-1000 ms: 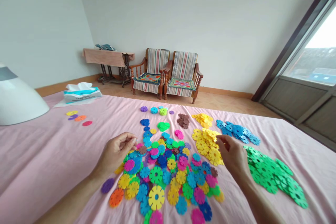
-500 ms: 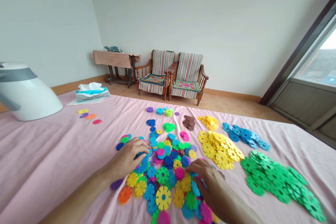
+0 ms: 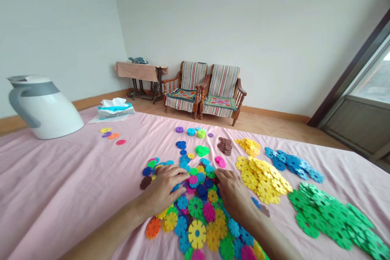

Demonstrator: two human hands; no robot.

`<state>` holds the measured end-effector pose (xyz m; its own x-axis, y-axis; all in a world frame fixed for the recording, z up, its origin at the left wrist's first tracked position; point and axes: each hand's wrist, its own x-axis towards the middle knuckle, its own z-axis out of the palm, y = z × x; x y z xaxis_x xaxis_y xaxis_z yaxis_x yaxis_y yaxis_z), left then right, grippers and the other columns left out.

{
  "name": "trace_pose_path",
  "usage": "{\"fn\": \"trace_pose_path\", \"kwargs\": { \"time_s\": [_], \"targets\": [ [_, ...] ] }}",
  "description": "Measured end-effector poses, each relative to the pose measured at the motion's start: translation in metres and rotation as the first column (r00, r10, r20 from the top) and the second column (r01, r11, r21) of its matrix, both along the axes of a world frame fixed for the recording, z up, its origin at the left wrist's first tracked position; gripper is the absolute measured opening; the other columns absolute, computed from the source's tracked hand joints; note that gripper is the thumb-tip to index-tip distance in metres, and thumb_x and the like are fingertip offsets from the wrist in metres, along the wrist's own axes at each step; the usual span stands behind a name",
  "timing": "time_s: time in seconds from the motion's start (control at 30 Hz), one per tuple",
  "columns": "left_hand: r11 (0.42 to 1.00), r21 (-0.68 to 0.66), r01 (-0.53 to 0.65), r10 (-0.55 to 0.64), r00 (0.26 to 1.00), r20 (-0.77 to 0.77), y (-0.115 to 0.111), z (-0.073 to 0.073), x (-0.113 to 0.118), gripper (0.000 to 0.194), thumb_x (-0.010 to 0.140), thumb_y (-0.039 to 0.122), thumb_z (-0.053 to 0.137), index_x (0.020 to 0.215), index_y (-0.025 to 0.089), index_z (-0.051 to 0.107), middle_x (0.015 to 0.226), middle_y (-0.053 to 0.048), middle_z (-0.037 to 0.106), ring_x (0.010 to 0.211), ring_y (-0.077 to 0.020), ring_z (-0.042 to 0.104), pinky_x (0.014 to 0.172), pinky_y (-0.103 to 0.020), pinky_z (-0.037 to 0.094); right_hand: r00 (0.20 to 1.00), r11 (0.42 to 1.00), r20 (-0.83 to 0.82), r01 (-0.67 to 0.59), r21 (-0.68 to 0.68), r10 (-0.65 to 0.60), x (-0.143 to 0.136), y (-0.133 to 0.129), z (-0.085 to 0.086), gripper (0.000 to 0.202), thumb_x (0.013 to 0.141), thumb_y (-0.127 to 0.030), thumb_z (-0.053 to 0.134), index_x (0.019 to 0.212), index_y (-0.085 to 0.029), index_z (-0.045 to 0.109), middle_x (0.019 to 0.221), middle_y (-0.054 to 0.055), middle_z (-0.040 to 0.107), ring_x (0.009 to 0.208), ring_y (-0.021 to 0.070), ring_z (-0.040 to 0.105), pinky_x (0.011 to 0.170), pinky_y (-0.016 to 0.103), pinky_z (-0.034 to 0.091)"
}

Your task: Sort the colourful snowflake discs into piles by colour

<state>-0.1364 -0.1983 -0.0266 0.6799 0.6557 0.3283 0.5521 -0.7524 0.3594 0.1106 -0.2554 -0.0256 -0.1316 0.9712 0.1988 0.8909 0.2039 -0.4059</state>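
Over a mixed heap of flower-shaped plastic discs (image 3: 195, 206), both my hands reach down. My left hand (image 3: 166, 185) lies across the heap's left side, fingers stretched and thumb apart, with discs under it. On the far right side of the heap, my right hand (image 3: 233, 191) touches discs with its fingertips; its fingers are spread, and nothing held shows. A large yellow disc (image 3: 197, 234) and an orange disc (image 3: 153, 228) lie at the near side. Right of my right hand are piles of yellow discs (image 3: 262, 180) and green discs (image 3: 332, 213).
Blue discs (image 3: 294, 164), brown discs (image 3: 224, 146) and bright green discs (image 3: 202, 150) form smaller piles beyond. A white jug (image 3: 59, 109) and a tissue box (image 3: 115, 110) stand at the left on the pink cloth (image 3: 100, 178). Two wooden chairs (image 3: 222, 101) stand past the table.
My left hand has moved right over the heap, uncovering a brown disc at its left. My right hand has shifted towards the far side. The view has turned slightly left.
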Motion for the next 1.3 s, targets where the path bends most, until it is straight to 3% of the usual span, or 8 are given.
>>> {"fn": "trace_pose_path", "kwargs": {
  "time_s": [0.1,0.23,0.37,0.57,0.87,1.07,1.2,1.3],
  "targets": [
    [0.998,-0.029,0.059,-0.059,0.998,-0.003,-0.004,0.006,0.003,0.02,0.087,0.028,0.062,0.105,0.027,0.07,0.112,-0.005,0.068,0.106,-0.0235,0.057,0.099,-0.042,0.035,0.999,0.999,0.012,-0.048,-0.023,0.048,-0.006,-0.015,0.007,0.039,0.085,-0.002,0.041,0.108,-0.02,0.067,0.11,0.011,0.066,0.108,0.025,0.058,0.092,0.037,0.043],
    [0.983,-0.095,0.155,-0.158,0.987,-0.015,-0.007,0.013,0.001,0.02,0.091,0.029,0.056,0.078,0.021,0.069,0.081,-0.002,0.07,0.082,-0.0173,0.061,0.09,-0.036,0.038,0.983,0.981,-0.062,-0.179,-0.075,0.174,-0.011,-0.03,0.02,0.038,0.083,0.0,0.041,0.091,-0.024,0.069,0.096,0.005,0.069,0.101,0.0193,0.063,0.085,0.028,0.046],
    [0.997,-0.03,0.073,-0.072,0.997,0.027,-0.004,0.012,0.0,0.031,0.092,0.03,0.052,0.065,0.019,0.062,0.065,0.0,0.064,0.07,-0.0154,0.058,0.082,-0.034,0.041,0.99,0.993,-0.077,-0.117,-0.026,0.115,-0.006,-0.011,0.019,0.028,0.085,-0.007,0.047,0.092,-0.021,0.07,0.086,0.004,0.069,0.085,0.0173,0.066,0.077,0.025,0.047],
    [0.992,-0.02,-0.124,0.125,0.978,0.168,0.006,0.004,-0.004,0.018,0.09,0.023,0.051,0.085,0.02,0.068,0.087,-0.005,0.07,0.089,-0.0189,0.062,0.083,-0.032,0.045,0.998,0.997,0.009,-0.07,0.04,0.07,-0.003,0.04,0.01,0.033,0.079,-0.003,0.05,0.104,-0.014,0.068,0.102,0.011,0.067,0.096,0.022,0.06,0.084,0.03,0.043],
    [0.986,-0.007,-0.164,0.162,0.97,0.18,0.011,-0.003,-0.008,0.025,0.089,0.023,0.053,0.106,0.023,0.07,0.104,-0.006,0.072,0.102,-0.022,0.063,0.091,-0.037,0.048,0.98,0.986,0.112,-0.166,-0.007,0.165,-0.013,0.063,0.006,0.041,0.082,0.001,0.043,0.108,-0.019,0.067,0.113,0.01,0.065,0.106,0.021,0.055,0.09,0.03,0.039],
    [0.947,-0.151,-0.284,0.315,0.915,0.254,0.032,0.021,-0.02,0.023,0.086,0.024,0.05,0.095,0.019,0.071,0.098,-0.006,0.073,0.091,-0.0191,0.067,0.083,-0.03,0.052,0.974,0.979,0.11,-0.192,-0.069,0.199,0.001,0.033,0.012,0.033,0.075,0.002,0.051,0.092,-0.02,0.07,0.097,0.008,0.066,0.092,0.0196,0.06,0.078,0.027,0.043],
    [0.96,-0.189,-0.206,0.232,0.964,0.128,0.063,0.029,-0.02,0.025,0.08,0.016,0.049,0.089,0.018,0.073,0.093,-0.005,0.072,0.081,-0.0172,0.067,0.074,-0.027,0.053,0.973,0.972,0.049,-0.221,-0.078,0.225,0.015,-0.002,0.017,0.037,0.08,-0.002,0.05,0.1,-0.026,0.07,0.096,0.004,0.067,0.093,0.0183,0.063,0.081,0.026,0.046],
    [0.988,-0.094,-0.124,0.128,0.991,0.039,0.086,0.023,-0.011,0.036,0.076,0.007,0.046,0.093,0.019,0.075,0.093,-0.005,0.069,0.081,-0.0168,0.064,0.078,-0.027,0.051,0.984,0.986,-0.076,-0.154,0.07,0.159,0.026,-0.026,0.006,0.032,0.089,-0.014,0.047,0.11,-0.026,0.067,0.1,0.006,0.067,0.089,0.0194,0.066,0.08,0.029,0.049]
  ]
}}
